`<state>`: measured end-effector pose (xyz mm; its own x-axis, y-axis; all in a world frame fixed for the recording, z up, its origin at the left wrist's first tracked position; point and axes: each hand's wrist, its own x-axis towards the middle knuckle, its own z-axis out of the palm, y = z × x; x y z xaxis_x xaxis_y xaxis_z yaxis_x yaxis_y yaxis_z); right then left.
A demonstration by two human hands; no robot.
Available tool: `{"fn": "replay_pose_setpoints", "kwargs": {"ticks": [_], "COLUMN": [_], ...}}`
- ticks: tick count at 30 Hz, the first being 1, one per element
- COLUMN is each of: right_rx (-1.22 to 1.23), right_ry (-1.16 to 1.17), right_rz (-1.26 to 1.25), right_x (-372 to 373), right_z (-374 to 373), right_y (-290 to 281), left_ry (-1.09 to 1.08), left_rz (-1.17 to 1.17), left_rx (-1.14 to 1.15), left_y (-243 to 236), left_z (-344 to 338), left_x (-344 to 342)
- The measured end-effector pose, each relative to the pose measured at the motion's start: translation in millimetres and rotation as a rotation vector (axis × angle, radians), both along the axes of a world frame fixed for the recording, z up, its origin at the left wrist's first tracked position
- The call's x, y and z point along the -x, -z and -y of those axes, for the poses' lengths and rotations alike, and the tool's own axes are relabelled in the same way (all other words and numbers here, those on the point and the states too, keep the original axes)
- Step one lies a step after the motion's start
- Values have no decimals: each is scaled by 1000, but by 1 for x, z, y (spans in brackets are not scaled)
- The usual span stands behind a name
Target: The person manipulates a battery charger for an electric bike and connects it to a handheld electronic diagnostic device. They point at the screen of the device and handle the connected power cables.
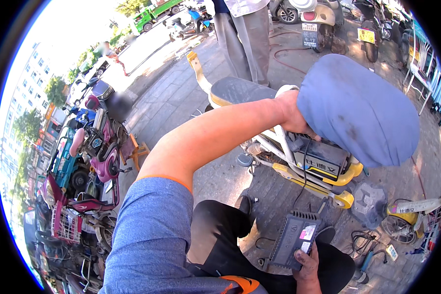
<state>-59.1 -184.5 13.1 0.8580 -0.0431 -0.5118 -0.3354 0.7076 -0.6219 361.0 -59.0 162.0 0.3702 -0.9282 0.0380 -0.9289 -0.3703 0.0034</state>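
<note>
My left arm reaches across to a small yellow-and-white electric scooter (323, 159) with a dark seat (242, 91). My left hand (293, 113) is over its frame, at the edge of a rounded blue fabric-like thing (360, 110) with dark smudges, which hides most of its fingers. Whether the hand grips anything cannot be made out. Low in front of my lap, my right hand (307, 264) holds a dark grey finned electrical box (294, 240) by its lower corner, thumb on top near pale labels. A black cable rises from near the box to the scooter.
Someone in grey trousers (245, 44) stands behind the scooter. A grey faceted cover (369, 203), tangled cables (366, 242) and a blue-handled tool (366, 262) lie on the paving at right. Parked scooters (100, 166) crowd the left; more stand at the top right.
</note>
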Motion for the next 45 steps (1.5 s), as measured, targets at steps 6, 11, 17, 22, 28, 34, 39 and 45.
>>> {"fn": "replay_pose_setpoints", "kwargs": {"ticks": [6, 11, 17, 22, 28, 34, 39, 45], "right_rx": [54, 58, 113, 175, 194, 236, 198, 204], "right_ry": [9, -28, -125, -127, -118, -134, -132, -130], "right_rz": [7, 53, 119, 163, 191, 200, 194, 211], "right_x": [-9, -18, -21, -20, -15, -12, -12, -9], "right_z": [-6, -14, -16, -16, -25, -18, -12, -10], "right_y": [-3, -5, 0, 4, -3, 11, 5, 11], "left_ry": [-35, -103, -388, -637, -521, -188, -483, -483], "left_rz": [51, 121, -44, -294, -452, -234, -1037, -1140], "left_rx": [58, 77, 204, 332, 676, 393, 271, 187], "left_y": [-3, -1, 19, 31, 50, 34, 15, 12], "left_z": [-2, -4, -8, 9, -5, 0, 9, 16], "left_x": [11, 19, 57, 76, 61, 24, 15, 12]}}
